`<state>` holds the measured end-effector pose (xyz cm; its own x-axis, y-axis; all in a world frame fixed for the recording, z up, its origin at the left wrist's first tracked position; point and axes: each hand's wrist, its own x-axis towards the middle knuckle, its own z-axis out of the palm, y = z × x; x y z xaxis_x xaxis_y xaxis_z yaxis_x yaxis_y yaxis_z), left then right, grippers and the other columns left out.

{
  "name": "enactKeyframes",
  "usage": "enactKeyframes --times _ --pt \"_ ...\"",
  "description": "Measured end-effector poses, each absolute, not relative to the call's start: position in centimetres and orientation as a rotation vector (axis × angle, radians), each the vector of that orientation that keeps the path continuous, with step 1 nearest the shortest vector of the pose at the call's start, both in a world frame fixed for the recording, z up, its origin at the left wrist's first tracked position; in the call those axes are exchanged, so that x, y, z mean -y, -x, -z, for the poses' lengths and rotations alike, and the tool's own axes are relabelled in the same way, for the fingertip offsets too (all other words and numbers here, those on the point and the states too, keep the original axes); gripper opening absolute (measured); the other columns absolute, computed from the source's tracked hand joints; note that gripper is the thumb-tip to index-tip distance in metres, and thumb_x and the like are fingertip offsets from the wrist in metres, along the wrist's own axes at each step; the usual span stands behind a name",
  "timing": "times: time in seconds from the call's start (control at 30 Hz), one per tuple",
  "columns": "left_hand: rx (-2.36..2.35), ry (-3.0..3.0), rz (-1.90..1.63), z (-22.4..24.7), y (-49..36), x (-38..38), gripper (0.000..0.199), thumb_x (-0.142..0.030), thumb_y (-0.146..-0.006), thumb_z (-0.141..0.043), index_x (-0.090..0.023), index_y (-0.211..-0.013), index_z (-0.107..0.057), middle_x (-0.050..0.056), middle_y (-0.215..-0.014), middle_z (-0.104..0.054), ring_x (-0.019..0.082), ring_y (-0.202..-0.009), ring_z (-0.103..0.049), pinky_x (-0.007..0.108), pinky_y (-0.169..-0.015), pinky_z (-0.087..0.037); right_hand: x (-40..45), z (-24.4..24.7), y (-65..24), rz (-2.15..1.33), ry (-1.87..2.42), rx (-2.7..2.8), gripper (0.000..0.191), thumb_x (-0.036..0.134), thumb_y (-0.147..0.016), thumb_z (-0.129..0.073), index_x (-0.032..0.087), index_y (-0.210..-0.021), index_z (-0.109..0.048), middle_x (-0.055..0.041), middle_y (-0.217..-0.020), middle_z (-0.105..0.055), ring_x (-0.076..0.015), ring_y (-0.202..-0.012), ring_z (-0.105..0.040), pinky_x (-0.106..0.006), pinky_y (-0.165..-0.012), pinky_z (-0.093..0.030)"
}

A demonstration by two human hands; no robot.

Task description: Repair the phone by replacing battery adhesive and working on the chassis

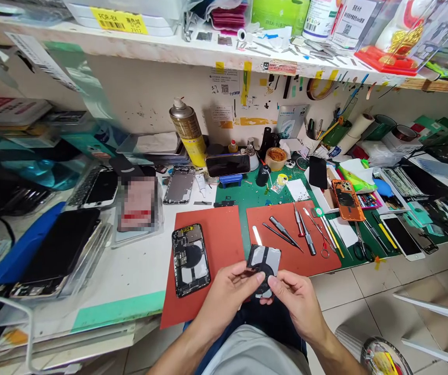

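Both hands hold a phone's wireless charging coil panel point(266, 263), a thin silver-and-black piece with a round black disc, above the table's front edge. My left hand point(234, 284) pinches its left side, thumb lying on the disc. My right hand point(294, 299) grips the lower right, its thumb also pressing near the disc. Fingertips show beneath the piece; the other fingers are partly hidden. Left of my hands, an opened phone point(191, 260) lies on a red-brown mat point(224, 229), its inside facing up with a similar black disc and silver area.
Tweezers point(281, 232), screwdrivers point(304, 228) and red-handled scissors point(320, 234) lie on the second mat point(257, 216). An orange phone housing point(348, 200) and white phone point(401, 237) are farther right. Behind stands a spray can point(188, 133). A cluttered shelf point(161, 49) overhangs the back.
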<state>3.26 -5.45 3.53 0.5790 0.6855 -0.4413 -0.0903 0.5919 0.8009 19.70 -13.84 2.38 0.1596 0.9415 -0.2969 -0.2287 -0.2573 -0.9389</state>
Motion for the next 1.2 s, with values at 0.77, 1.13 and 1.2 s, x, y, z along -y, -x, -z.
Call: enactKeyframes --times 0.77,1.13,1.2 --pt "-0.925 -0.568 -0.772 -4.2 -4.9 5.6 0.036 -0.041 -0.078 -0.097 -0.015 -0.095 -0.080 0.005 -0.087 -0.080 0.015 -0.072 -0.070 0.025 -0.066 -0.060 13.5 -2.4 -16.9 -1.275 1.404 0.583 0.046 0.063 -0.094 -0.079 0.019 -0.084 -0.072 -0.0015 -0.072 -0.068 -0.0147 -0.065 -0.063 -0.027 -0.063 -0.052" --pt "-0.943 -0.540 -0.857 -4.2 -5.3 5.6 0.038 -0.039 -0.073 -0.101 -0.015 -0.094 -0.080 0.005 -0.086 -0.080 0.018 -0.077 -0.074 0.030 -0.077 -0.064 14.0 -1.4 -17.4 -1.232 1.299 0.598 0.041 0.057 -0.105 -0.067 0.020 -0.091 -0.079 -0.0069 -0.089 -0.076 -0.0171 -0.075 -0.065 -0.029 -0.073 -0.053" --pt "-0.906 -0.541 -0.844 -4.0 -5.3 5.7 0.039 -0.040 -0.074 -0.100 -0.016 -0.096 -0.080 0.005 -0.089 -0.080 0.019 -0.078 -0.074 0.032 -0.077 -0.065 14.0 -1.3 -17.1 -1.246 1.313 0.579 0.036 0.054 -0.101 -0.075 0.020 -0.090 -0.079 -0.0060 -0.085 -0.076 -0.0170 -0.074 -0.065 -0.030 -0.072 -0.053"
